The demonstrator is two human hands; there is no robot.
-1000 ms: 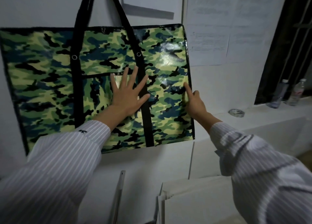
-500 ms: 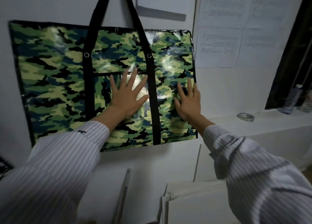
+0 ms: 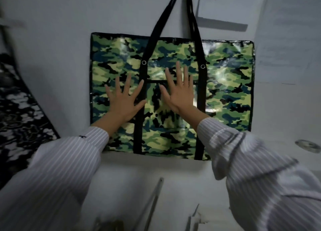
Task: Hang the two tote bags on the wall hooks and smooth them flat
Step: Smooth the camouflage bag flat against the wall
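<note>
1. A glossy green camouflage tote bag (image 3: 229, 91) of woven plastic hangs flat against the matt white wall (image 3: 52, 39). It is a wide rectangle edged in black binding, and its sheen catches the light in pale patches.
2. Its two black webbing handles (image 3: 160, 22) rise and narrow together, running out of the top of my view. Lower down they continue as vertical straps across the front, each with a small round metal eyelet (image 3: 144, 62).
3. Between the straps sits a flat front pocket (image 3: 166, 119) with a black band along its top.
4. My left hand (image 3: 124, 100) lies flat on the bag, fingers spread wide, just left of the left strap, with the thumb reaching that strap.
5. My right hand (image 3: 178, 95) is also flat and splayed, pressed between the two straps across the pocket's top band. Neither of my hands grips anything.
6. Both arms wear striped, crumpled shirt sleeves (image 3: 69, 161).
7. At the left edge hangs a shiny black-and-white patterned material (image 3: 20, 117), too blurred to identify.
8. White paper sheets (image 3: 225, 4) are fixed to the wall at upper right.
</note>
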